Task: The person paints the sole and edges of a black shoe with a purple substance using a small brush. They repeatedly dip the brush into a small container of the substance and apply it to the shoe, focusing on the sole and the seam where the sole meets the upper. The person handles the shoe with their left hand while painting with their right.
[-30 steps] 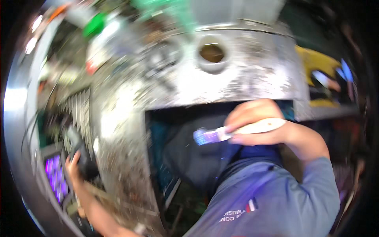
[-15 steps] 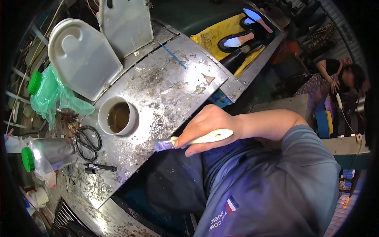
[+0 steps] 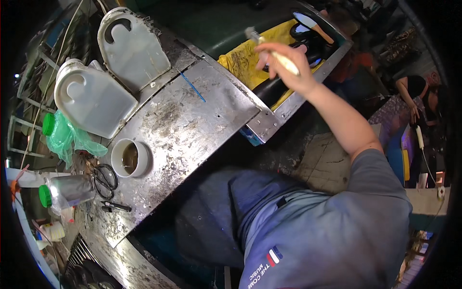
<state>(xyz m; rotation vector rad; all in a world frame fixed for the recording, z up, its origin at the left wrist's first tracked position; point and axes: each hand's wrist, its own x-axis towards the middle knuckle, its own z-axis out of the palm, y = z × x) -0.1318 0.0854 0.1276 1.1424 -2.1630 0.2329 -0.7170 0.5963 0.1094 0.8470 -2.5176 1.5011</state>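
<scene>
My right hand [image 3: 291,65] is closed round the cream handle of a paintbrush [image 3: 285,62]. The brush head points away to the upper left, blurred by motion. Hand and brush are over a trough with a yellow lining [image 3: 240,60], where several black shoes lie. One shoe [image 3: 308,25] with a pale insole shows beyond the hand; another is mostly hidden behind it. On the metal table, a white cup [image 3: 143,159] holds brownish liquid. My left hand is out of view.
Two whitish plastic containers [image 3: 96,103] stand at the table's back left. Nearby are a green bag [image 3: 72,139], a green-lidded jar [image 3: 72,188], black-handled scissors [image 3: 105,180], a black marker [image 3: 115,206] and a blue strip [image 3: 193,87]. Another person [image 3: 411,94] works at far right.
My right hand has carried the paintbrush from the table's near edge up and right, over the yellow-lined trough. The whole view has shifted slightly.
</scene>
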